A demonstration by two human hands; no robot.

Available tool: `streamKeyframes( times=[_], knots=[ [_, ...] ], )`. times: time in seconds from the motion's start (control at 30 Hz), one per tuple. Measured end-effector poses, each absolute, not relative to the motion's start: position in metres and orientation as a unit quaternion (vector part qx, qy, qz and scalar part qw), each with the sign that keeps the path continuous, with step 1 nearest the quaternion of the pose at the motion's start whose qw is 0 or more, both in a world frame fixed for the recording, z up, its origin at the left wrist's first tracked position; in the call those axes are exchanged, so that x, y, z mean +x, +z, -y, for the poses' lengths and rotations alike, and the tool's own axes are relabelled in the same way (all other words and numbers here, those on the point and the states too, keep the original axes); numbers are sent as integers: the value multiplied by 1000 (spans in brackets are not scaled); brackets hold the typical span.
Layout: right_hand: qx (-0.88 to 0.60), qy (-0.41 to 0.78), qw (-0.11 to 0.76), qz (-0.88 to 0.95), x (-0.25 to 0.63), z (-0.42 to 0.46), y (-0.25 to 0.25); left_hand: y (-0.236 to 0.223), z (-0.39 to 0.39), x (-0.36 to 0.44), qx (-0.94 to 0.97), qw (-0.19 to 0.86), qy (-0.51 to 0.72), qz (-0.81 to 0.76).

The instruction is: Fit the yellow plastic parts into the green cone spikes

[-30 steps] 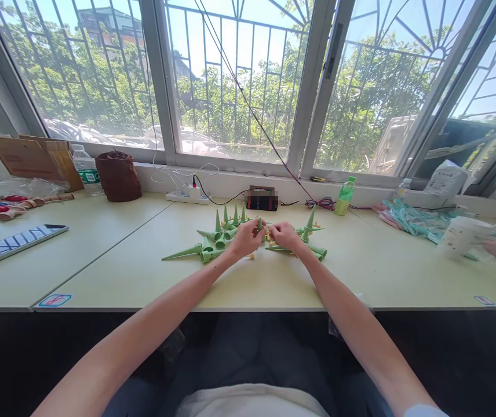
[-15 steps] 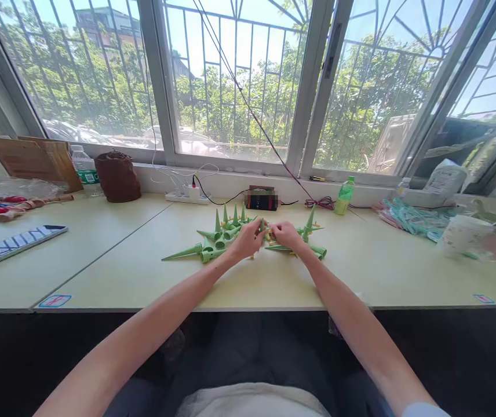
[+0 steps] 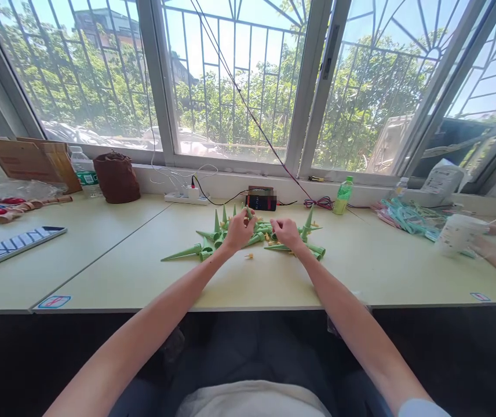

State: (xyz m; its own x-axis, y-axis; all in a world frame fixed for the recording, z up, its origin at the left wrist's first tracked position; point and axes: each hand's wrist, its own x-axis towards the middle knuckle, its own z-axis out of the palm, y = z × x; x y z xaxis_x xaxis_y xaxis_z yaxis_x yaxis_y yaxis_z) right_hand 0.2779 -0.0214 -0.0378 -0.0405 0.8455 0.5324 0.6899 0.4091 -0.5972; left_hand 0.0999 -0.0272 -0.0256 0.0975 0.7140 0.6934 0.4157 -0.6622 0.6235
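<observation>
My left hand [image 3: 238, 230] pinches a green plastic cone [image 3: 249, 214] above the pile at the table's middle. My right hand [image 3: 287, 233] is closed just to the right, its fingertips over the pile; what they hold, if anything, is hidden. Several green cones lie around both hands, one long cone [image 3: 182, 253] pointing left. Others stand upright, such as a tall cone [image 3: 308, 219] beyond my right hand. Small yellow pieces are scattered among them, and one yellow piece [image 3: 249, 256] lies apart, nearer to me.
A phone [image 3: 262, 201] leans at the back, near a power strip [image 3: 186, 198]. A green bottle [image 3: 342, 197] stands right. Further right, another person's hands hold a white container [image 3: 459, 234] beside teal strips [image 3: 413, 219]. Left are a large phone [image 3: 15, 248] and a brown bag [image 3: 116, 178].
My left hand has moved left and slightly away with the green cone, apart from my right hand. My right hand has barely moved. The other person's hands shifted around the white container.
</observation>
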Motion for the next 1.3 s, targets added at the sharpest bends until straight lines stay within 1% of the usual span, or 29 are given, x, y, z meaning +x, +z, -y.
streamKeyframes(
  times=[0.13,0.23,0.4,0.57,0.77,1.0,1.3],
  knots=[
    [-529,86,437,722,278,18,-41,-14,20,84,688,95,574,-433],
    [-529,76,430,727,278,17,-43,-11,16,75,697,53,542,-467],
    [-527,75,427,731,278,18,-42,-12,12,70,700,23,522,-487],
    [-516,84,425,739,279,18,-41,-16,7,68,696,28,503,-512],
    [-515,89,414,746,278,17,-42,-21,5,66,692,83,482,-531],
    [-519,89,406,747,278,15,-44,-26,1,65,704,56,455,-543],
    [-524,73,400,748,279,15,-44,-30,-1,67,719,33,463,-517]
  ],
)
